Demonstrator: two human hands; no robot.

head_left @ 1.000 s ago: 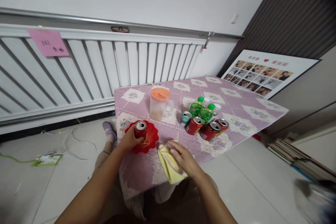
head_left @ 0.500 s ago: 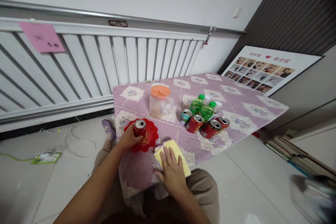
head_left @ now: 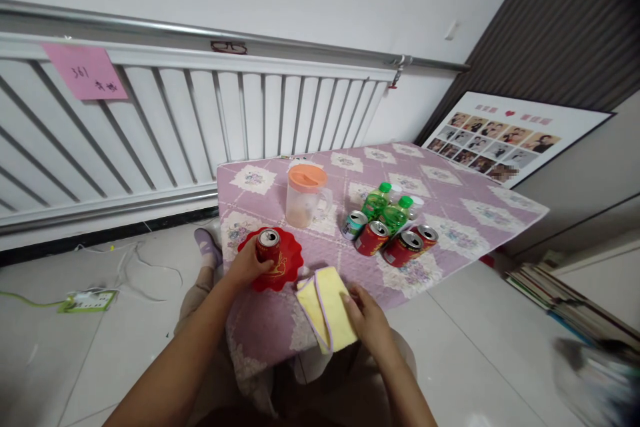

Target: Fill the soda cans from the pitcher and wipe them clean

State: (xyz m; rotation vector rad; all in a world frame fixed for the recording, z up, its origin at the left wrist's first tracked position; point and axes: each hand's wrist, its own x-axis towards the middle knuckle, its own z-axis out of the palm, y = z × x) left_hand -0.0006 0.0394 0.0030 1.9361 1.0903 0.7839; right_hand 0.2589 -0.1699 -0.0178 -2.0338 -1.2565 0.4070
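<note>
Upright on a red scalloped plate [head_left: 295,259] stands an open-topped red can [head_left: 269,242], with my left hand [head_left: 250,265] wrapped round its lower part. A folded yellow cloth [head_left: 323,310] with purple edging lies at the table's near edge, right of the plate. My right hand [head_left: 369,320] is at the cloth's right edge, fingers curled and thumb over it, pinching that edge; the fingertips are partly hidden.
Behind the plate stands a clear pitcher [head_left: 299,203] with an orange lid. Several cans [head_left: 373,238] and green-capped bottles [head_left: 395,215] stand close together right of it. A white radiator [head_left: 270,107] runs behind the flowered table [head_left: 335,180].
My right hand has moved from lying flat on the yellow cloth to its right edge. The cloth has shifted, and its purple-edged fold now shows. My left hand still holds the can.
</note>
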